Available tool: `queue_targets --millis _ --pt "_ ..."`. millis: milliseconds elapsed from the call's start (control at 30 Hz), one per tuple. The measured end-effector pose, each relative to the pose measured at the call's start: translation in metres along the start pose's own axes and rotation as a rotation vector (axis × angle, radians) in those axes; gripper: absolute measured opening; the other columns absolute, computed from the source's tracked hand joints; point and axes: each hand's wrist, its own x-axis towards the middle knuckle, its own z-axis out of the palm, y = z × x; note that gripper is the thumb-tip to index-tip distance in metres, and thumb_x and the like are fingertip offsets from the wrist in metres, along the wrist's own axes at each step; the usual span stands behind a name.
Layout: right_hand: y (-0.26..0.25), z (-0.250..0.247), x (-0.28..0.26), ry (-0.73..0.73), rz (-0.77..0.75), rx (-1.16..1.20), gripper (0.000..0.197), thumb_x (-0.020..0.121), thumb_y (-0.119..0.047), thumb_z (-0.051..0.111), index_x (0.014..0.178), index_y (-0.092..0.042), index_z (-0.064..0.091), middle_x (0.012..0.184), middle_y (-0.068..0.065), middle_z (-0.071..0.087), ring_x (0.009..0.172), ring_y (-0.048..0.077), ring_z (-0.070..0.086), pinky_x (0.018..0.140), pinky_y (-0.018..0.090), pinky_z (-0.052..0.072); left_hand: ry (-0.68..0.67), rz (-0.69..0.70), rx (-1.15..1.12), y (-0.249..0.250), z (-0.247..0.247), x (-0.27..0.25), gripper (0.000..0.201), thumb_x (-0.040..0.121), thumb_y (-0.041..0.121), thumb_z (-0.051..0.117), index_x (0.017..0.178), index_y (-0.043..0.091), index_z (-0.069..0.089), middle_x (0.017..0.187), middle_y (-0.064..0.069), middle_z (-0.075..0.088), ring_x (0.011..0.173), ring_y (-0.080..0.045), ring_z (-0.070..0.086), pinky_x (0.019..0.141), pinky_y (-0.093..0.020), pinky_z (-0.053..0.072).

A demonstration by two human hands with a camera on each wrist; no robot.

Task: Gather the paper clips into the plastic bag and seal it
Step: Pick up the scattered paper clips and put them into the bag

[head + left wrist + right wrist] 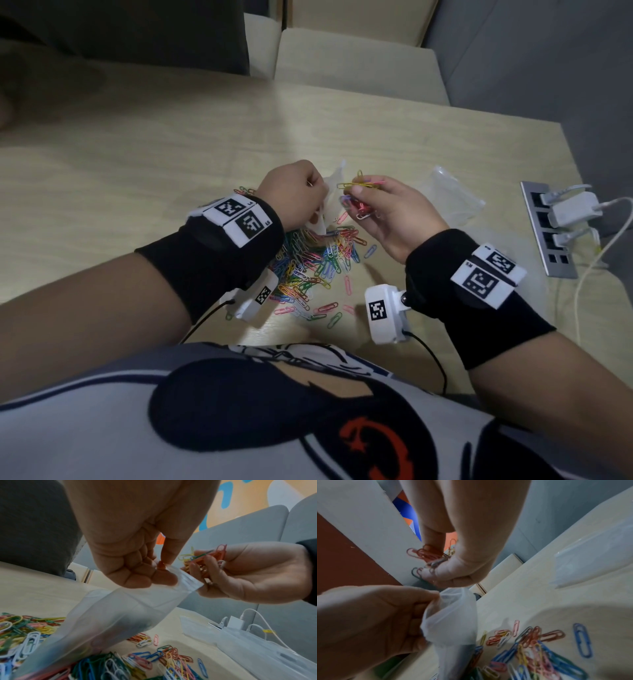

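Observation:
My left hand (301, 193) (137, 566) (373, 616) pinches the top edge of a small clear plastic bag (327, 205) (123, 616) (452, 619), which hangs above the table with its mouth up. Right beside the mouth, my right hand (387, 212) (240, 572) (453, 572) grips a bunch of coloured paper clips (359, 195) (204, 561) (428, 555). A large pile of loose paper clips (315, 263) (25, 630) (532, 650) lies on the wooden table (137, 164) beneath both hands.
A second clear plastic bag (452, 198) (257, 649) (594, 558) lies on the table to the right. Further right is a metal socket strip (548, 233) with white chargers (572, 209) and cables. The table's near edge meets my shirt.

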Motion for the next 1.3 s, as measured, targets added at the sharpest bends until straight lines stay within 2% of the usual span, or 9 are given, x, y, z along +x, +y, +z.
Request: queue_targets --millis 167,333,433,567,733,833,1000,1166,1300 --pt "0.003 0.013 0.0 0.084 0.14 0.058 0.003 0.092 0.004 0.054 0.092 0.006 0.054 0.093 0.019 0.057 0.08 0.025 0.063 0.057 0.023 0.06 -0.022 0.025 -0.019 0.004 0.002 -0.003 0.015 0.091 0.021 0.047 0.085 0.014 0.058 0.068 0.004 0.066 0.062 -0.01 0.066 0.058 -0.024 0.051" --pt "-0.006 0.016 0.003 0.038 0.232 0.022 0.009 0.097 0.0 0.043 0.099 0.004 0.051 0.084 0.017 0.057 0.063 0.021 0.064 0.06 0.027 0.059 -0.018 0.033 0.002 0.003 0.003 -0.002 0.014 0.089 0.018 0.047 0.084 0.012 0.059 0.066 0.002 0.066 0.059 -0.011 0.066 0.065 -0.026 0.051" --pt "-0.011 0.021 0.0 -0.021 0.307 -0.009 0.014 0.096 0.001 0.037 0.104 0.001 0.048 0.093 0.02 0.055 0.079 0.026 0.061 0.067 0.031 0.057 -0.02 0.037 0.056 0.002 0.004 0.0 0.012 0.09 0.018 0.047 0.083 0.015 0.056 0.062 0.005 0.061 0.059 -0.01 0.063 0.058 -0.023 0.044" --pt "-0.014 0.027 0.001 -0.018 0.316 -0.042 0.037 0.096 0.004 0.036 0.132 0.008 0.038 0.135 0.026 0.038 0.12 0.035 0.049 0.087 0.038 0.046 -0.034 0.038 0.092 -0.001 0.004 0.001 0.011 0.09 0.021 0.048 0.082 0.018 0.055 0.062 0.007 0.058 0.059 -0.005 0.055 0.053 -0.018 0.035" --pt "-0.01 0.029 0.007 0.053 0.288 -0.317 0.009 0.093 0.006 0.044 0.093 0.002 0.052 0.099 0.017 0.046 0.095 0.028 0.054 0.079 0.034 0.056 -0.013 0.014 0.036 -0.003 0.001 0.001 0.013 0.09 0.02 0.048 0.084 0.015 0.057 0.076 -0.002 0.068 0.066 -0.017 0.066 0.055 -0.022 0.044" --pt "-0.011 0.028 0.009 0.096 0.134 -0.565 0.02 0.094 -0.002 0.051 0.109 0.006 0.06 0.094 0.015 0.057 0.087 0.025 0.059 0.078 0.033 0.054 0.02 0.013 0.032 -0.004 -0.003 0.003 0.015 0.09 0.021 0.047 0.086 0.012 0.058 0.083 -0.008 0.07 0.078 -0.025 0.066 0.072 -0.033 0.051" --pt "-0.001 0.011 0.016 0.197 -0.042 -0.999 0.015 0.089 -0.021 0.055 0.075 -0.023 0.059 0.08 0.001 0.063 0.089 0.026 0.066 0.085 0.046 0.056 0.107 -0.022 -0.021 -0.006 -0.012 0.009 0.011 0.09 0.022 0.046 0.085 0.016 0.054 0.087 -0.011 0.067 0.085 -0.031 0.062 0.078 -0.039 0.05" --pt "0.041 -0.009 0.029 0.241 0.313 -1.464 0.047 0.084 -0.027 0.06 0.124 -0.007 0.044 0.124 0.016 0.045 0.102 0.034 0.058 0.075 0.035 0.048 0.173 -0.024 -0.014 -0.008 -0.017 0.013 0.017 0.093 0.023 0.044 0.095 0.011 0.056 0.093 -0.011 0.064 0.09 -0.031 0.058 0.073 -0.033 0.04" --pt "0.063 -0.003 0.032 0.185 0.171 -1.461 0.05 0.089 -0.032 0.056 0.13 -0.007 0.041 0.131 0.015 0.035 0.112 0.035 0.053 0.088 0.038 0.046 0.192 -0.028 -0.017 -0.01 -0.018 0.013 0.019 0.095 0.024 0.043 0.096 0.01 0.056 0.094 -0.013 0.065 0.09 -0.032 0.057 0.073 -0.035 0.041"
